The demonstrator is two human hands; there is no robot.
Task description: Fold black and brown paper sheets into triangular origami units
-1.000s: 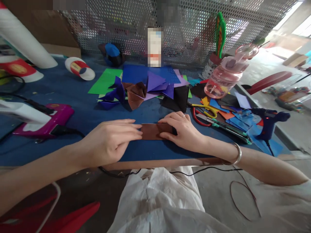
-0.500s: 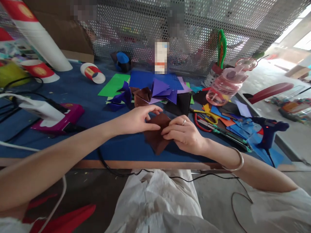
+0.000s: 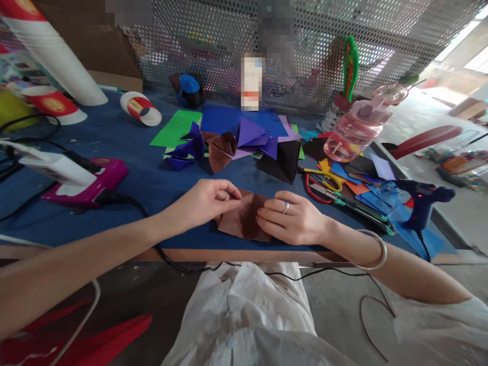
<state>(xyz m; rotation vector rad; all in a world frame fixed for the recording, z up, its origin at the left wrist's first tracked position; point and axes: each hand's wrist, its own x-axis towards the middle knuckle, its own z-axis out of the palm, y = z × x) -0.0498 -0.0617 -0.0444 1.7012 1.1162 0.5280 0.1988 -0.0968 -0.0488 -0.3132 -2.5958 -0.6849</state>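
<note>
Creased brown paper sits at the near edge of the table, directly before the person and between both hands. The left hand pinches its far left part between thumb and fingers. The right hand has its fingers drawn together and gripping the right side; the thumb's exact position cannot be told. Judged purpose of the two-sided hold: to steady the thin sheet and control its creases, with the middle left exposed to view.

Folded pieces, brown, purple and black, are grouped just beyond, apparently to stay out of the working spot yet within reach. To the right, yellow-handled scissors and a utility knife lie beside paper scraps. The glue gun is further right, its red light lit, seemingly parked away from the fingers.
</note>
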